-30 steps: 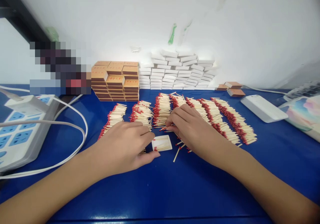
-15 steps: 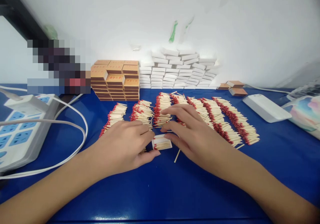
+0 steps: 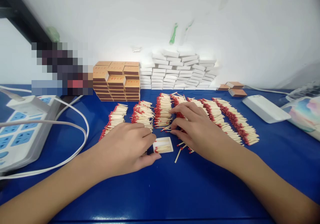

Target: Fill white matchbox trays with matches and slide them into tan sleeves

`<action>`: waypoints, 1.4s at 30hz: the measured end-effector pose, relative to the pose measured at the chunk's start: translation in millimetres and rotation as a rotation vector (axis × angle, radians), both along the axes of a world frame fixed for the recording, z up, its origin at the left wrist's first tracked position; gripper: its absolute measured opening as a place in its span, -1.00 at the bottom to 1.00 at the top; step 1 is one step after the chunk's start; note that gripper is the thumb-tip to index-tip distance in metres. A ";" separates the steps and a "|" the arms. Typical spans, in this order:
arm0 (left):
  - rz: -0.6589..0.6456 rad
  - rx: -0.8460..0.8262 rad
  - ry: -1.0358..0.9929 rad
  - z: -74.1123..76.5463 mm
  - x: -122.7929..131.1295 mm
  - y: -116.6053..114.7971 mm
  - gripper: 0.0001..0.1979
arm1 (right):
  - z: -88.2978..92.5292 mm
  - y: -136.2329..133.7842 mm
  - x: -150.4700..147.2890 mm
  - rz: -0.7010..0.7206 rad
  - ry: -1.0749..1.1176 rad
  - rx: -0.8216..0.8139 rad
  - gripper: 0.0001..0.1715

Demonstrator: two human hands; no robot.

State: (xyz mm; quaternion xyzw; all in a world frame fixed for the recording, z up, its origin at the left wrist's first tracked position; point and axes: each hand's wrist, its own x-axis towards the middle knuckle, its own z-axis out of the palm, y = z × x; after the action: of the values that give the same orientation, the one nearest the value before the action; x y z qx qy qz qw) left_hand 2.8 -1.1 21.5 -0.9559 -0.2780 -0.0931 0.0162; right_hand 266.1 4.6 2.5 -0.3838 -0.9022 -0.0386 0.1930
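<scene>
A small white matchbox tray lies on the blue table with a thin layer of red-headed matches along its near side. At its left end, my left hand grips the tray between thumb and fingers. My right hand is just right of the tray, above the heaps of matches. Its fingers are curled, with thumb and index tips close together; whatever is between them is hidden. Several slanting rows of matches spread behind both hands. One loose match lies right of the tray.
Brown matchboxes are stacked at the back left, beside a pile of white trays. Three brown boxes and a white rectangular device are on the right. A power strip with looping white cables occupies the left.
My right hand has drawn back from the tray towards the right, uncovering its right end and some matches below the hand. My left hand stays at the tray's left end.
</scene>
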 end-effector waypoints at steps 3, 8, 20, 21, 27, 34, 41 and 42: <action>0.000 -0.001 0.006 0.4 0.0 0.2 -0.76 | -2.9 -0.1 -5.0 0.001 -0.034 0.005 -0.83; 0.003 0.009 0.006 0.2 -0.1 0.4 -0.76 | -4.2 -2.0 -8.5 -0.027 -0.100 0.069 -0.82; 0.017 -0.002 -0.011 -2.4 -0.4 2.6 -0.73 | 4.0 -4.3 3.4 -0.052 -0.177 0.209 -0.83; 0.018 -0.004 -0.011 -2.1 -0.3 2.6 -0.73 | 3.8 -3.9 4.2 -0.054 -0.155 0.200 -0.83; 0.018 -0.002 -0.026 -2.6 0.2 3.4 -0.73 | 11.8 -6.0 5.6 -0.061 -0.092 0.191 -0.79; 0.003 0.010 -0.043 -3.7 -0.7 3.4 -0.70 | 15.9 -16.7 -6.6 0.060 0.048 0.041 -0.78; -0.008 0.021 -0.073 -2.9 -0.1 3.7 -0.72 | -2.2 -21.4 -20.3 0.100 -0.012 0.046 -0.87; -0.013 0.025 -0.078 -3.1 -0.2 3.1 -0.72 | -2.6 -21.9 -21.3 0.102 -0.012 0.046 -0.87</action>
State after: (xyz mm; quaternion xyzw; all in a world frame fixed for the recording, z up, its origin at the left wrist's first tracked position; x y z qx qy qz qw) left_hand 2.6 2.1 18.4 -0.9531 -0.2710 -0.1336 0.0165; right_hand 244.8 -17.3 -0.1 -0.3324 -0.9206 -0.0519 0.1983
